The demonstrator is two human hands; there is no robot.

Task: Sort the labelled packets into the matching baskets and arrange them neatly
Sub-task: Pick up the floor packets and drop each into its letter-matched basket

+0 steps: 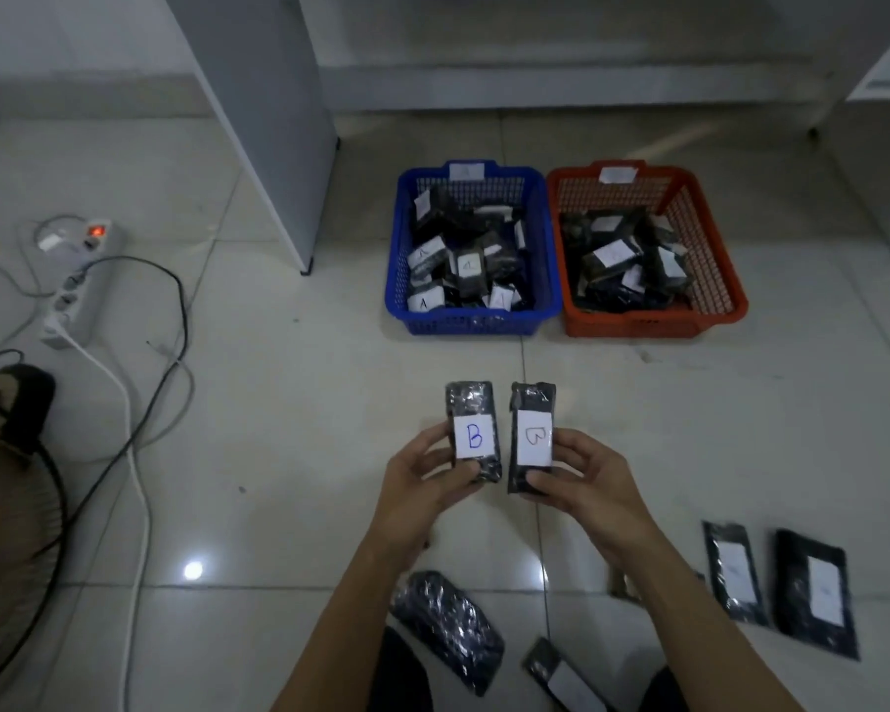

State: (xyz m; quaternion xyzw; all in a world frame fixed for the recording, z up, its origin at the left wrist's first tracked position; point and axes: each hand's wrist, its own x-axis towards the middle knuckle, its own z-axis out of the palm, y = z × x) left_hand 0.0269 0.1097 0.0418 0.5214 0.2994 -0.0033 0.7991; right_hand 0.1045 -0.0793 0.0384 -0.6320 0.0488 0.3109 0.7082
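My left hand (422, 485) holds a black packet (471, 403) upright, its white label showing a blue B. My right hand (587, 480) holds a second black packet (531, 403) beside it, with a B on its label turned sideways. Both packets are above the tiled floor in front of two baskets. The blue basket (396, 280) on the left holds several black packets labelled A. The orange basket (715, 259) on the right holds several black packets with white labels. Loose packets lie on the floor near me: one (448, 629) face down, one (561, 675) at the bottom edge, two (736, 573) (818, 593) at the right.
A white power strip (81, 285) with a lit red switch and several cables (140, 454) lie on the floor at the left. A grey cabinet panel (268, 120) stands behind the blue basket. White furniture legs stand at the far right.
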